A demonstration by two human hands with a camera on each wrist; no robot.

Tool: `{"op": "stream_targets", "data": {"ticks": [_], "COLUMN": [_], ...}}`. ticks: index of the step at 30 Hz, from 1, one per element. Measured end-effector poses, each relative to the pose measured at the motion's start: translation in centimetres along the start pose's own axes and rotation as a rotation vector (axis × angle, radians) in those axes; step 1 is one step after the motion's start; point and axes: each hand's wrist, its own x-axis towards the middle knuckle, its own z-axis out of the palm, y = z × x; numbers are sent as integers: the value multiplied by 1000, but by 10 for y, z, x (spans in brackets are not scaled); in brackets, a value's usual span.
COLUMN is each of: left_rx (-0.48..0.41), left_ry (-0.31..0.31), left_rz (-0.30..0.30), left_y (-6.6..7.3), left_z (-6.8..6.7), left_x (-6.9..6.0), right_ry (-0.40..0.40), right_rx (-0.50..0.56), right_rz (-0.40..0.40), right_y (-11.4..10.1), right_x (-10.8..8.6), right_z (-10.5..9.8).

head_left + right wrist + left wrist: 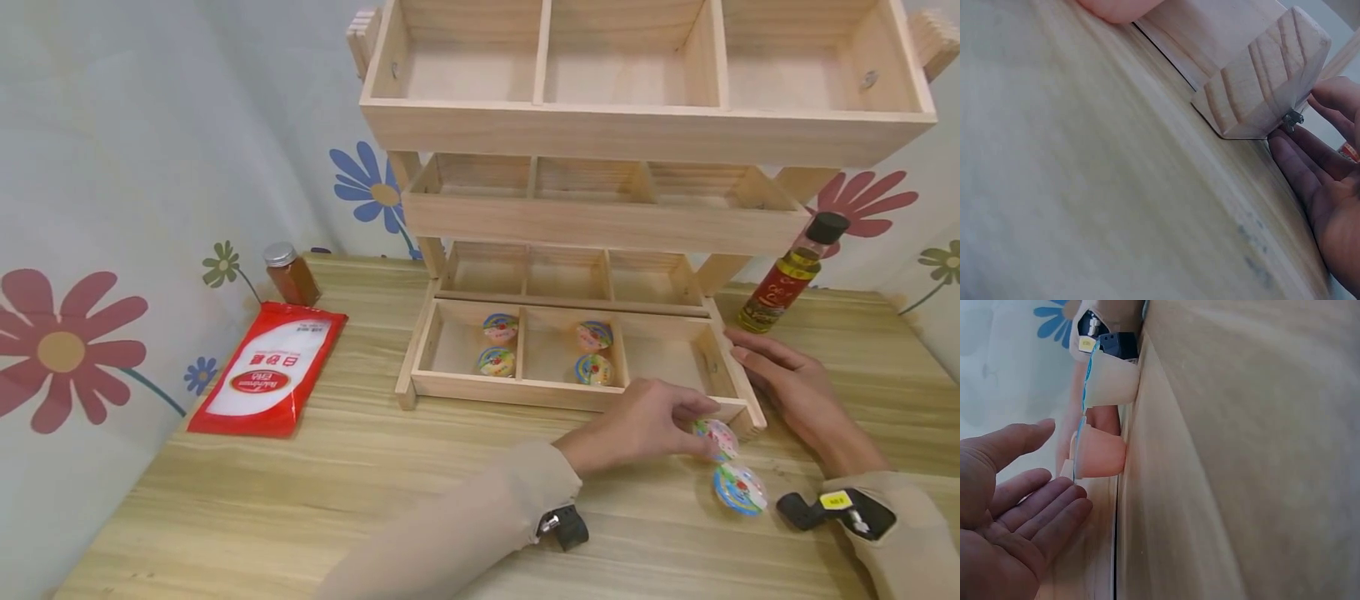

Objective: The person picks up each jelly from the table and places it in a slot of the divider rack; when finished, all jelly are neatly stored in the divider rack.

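Pale wood, grainy & boxy: rack [645, 132] at 1 o'clk in head view. On the woodgrain table [450, 500] at 4 o'clk, tapered w/ shiny round printed lids, sit peach cup [720, 439], nearest L hand [637, 421], & milky cup [740, 489], just beside it. L hand grasps nothing, fingers relaxed; can't tell if touching the peach cup. R hand [798, 396], 3–4 o'clk, likewise unclenched, fingertips at rack's side. L wrist cam gives cups' side profiles, head mostly lids; R wrist cam adds striped end grain & small metal bolt [1292, 119]. Count: 6 cups (2 btm-L compt [457, 342], 2 btm-mid compt [551, 346], 2 on table); 4 tiers, 3 compts ea.; 1 bottle [780, 287] 3 o'clk; 1 jar [292, 277] 9 o'clk; 1 glossy bag [258, 375] 8–9 o'clk.
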Motion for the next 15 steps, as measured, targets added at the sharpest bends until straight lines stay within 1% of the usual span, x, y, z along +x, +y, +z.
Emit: {"op": "stream_targets", "data": {"ticks": [3,8,11,15], "left_rx": [2,41,58,57], "left_ry": [-2,4,10,8], "left_rz": [-17,-36,-36,-28], "left_y": [1,2,2,1], "left_z": [1,4,5,7], "left_x": [0,2,2,3], "right_ry": [-6,-2,6,8], "right_rx": [3,-6,-15,-38], "right_rz": [4,12,16,17], "right_y": [0,-1,-1,-1], "right_x": [0,-1,-1,-1], "right_z": [0,0,0,0]}}
